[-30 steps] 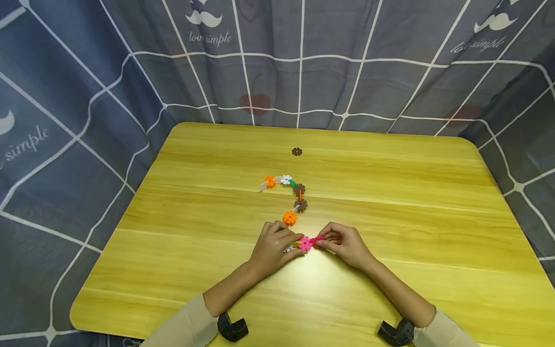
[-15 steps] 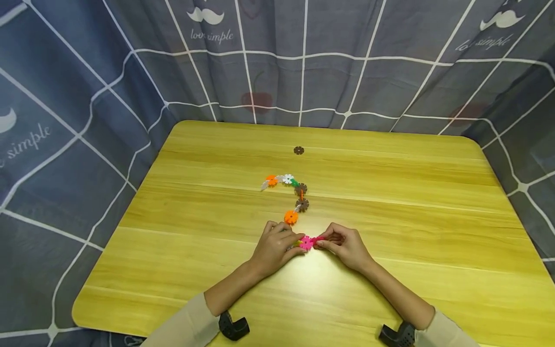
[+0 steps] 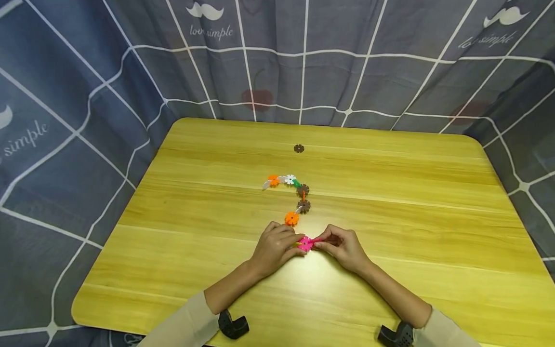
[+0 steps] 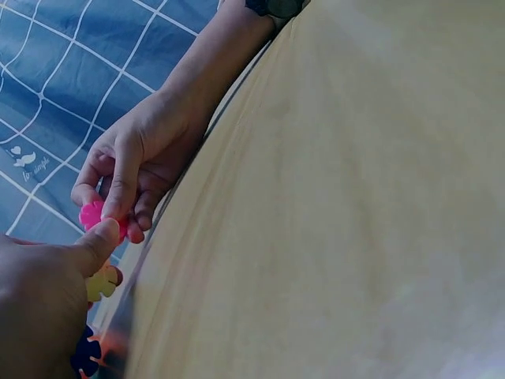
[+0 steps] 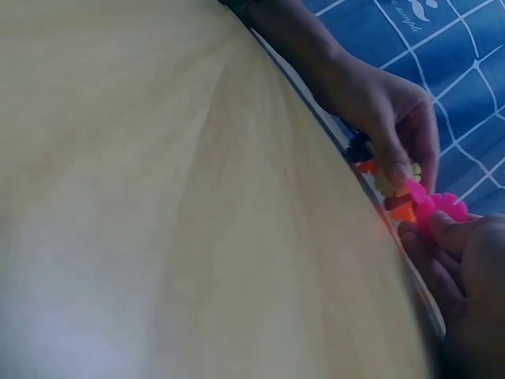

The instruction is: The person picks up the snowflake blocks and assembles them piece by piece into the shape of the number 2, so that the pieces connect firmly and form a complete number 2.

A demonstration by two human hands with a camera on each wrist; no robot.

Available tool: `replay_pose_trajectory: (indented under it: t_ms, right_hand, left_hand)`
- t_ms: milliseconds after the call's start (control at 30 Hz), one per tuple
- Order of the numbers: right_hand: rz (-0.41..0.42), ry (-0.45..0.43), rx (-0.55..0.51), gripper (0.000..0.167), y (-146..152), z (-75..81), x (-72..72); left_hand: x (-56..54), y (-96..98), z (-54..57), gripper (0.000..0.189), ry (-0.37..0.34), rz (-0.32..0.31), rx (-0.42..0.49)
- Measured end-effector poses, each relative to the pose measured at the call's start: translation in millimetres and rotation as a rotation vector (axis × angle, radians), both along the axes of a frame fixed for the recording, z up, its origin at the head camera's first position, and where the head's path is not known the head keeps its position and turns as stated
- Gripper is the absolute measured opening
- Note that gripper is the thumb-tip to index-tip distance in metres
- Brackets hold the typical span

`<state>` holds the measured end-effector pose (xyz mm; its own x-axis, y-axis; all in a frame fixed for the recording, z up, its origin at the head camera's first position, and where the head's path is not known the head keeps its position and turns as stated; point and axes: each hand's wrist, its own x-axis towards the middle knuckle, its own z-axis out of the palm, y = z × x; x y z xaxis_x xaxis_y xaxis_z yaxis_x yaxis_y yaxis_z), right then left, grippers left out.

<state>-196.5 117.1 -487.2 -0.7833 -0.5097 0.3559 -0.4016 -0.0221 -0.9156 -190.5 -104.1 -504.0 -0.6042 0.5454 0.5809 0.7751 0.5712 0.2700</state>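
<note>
A pink notched snowflake disc sits between my two hands, at the near end of a chain of joined discs. My left hand pinches the chain there between thumb and fingers, beside a yellow disc and partly covering it. From the right, my right hand pinches a second pink disc, seen nearly edge-on in the head view and meeting the first one's rim. Beyond the left fingers, the chain shows an orange disc, brown discs, a green disc and a white disc.
A loose brown disc lies near the back of the wooden table. The chain curves left to another orange disc and a pale end piece. A grey checked curtain hangs behind the table.
My right hand has shifted slightly left, bringing the second pink disc closer to the first and more edge-on. A white piece showing under my left hand is now hidden. The left hand stays in place.
</note>
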Motion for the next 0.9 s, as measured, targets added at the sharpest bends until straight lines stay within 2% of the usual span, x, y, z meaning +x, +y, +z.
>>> replay_pose_trajectory:
  t_ms: [167, 267, 400, 500, 600, 700, 900]
  right_hand:
    - [-0.018, 0.009, 0.018, 0.013, -1, -0.4, -0.7]
    - [-0.023, 0.002, 0.046, 0.013, -3, 0.4, -1.0]
    - [0.017, -0.006, 0.129, 0.011, -1, 5.1, -4.3]
    - [0.053, -0.028, 0.211, 0.009, 6, 13.0, -14.5]
    - [0.029, -0.067, 0.286, 0.009, 15, 19.8, -36.3]
    - [-0.041, -0.074, 0.346, 0.013, 20, 20.0, -71.1]
    - [-0.181, 0.071, 0.492, 0.016, 5, 15.6, -150.7]
  left_hand:
    - [-2.2, -1.5, 1.0, 0.035, 0.013, -0.01, -0.006]
    - [-3.0, -4.7, 1.8, 0.036, -0.007, 0.0, -0.041]
    - [-3.5, -9.9, 4.1, 0.036, -0.041, 0.011, -0.093]
    - [-4.0, -14.1, 6.0, 0.037, -0.041, 0.012, -0.122]
    - [-5.4, -19.0, 7.4, 0.038, -0.039, 0.015, -0.138]
    - [-7.1, -23.6, 8.4, 0.038, -0.048, 0.022, -0.143]
    - [-8.7, -25.9, 11.3, 0.039, -0.052, 0.012, -0.14]
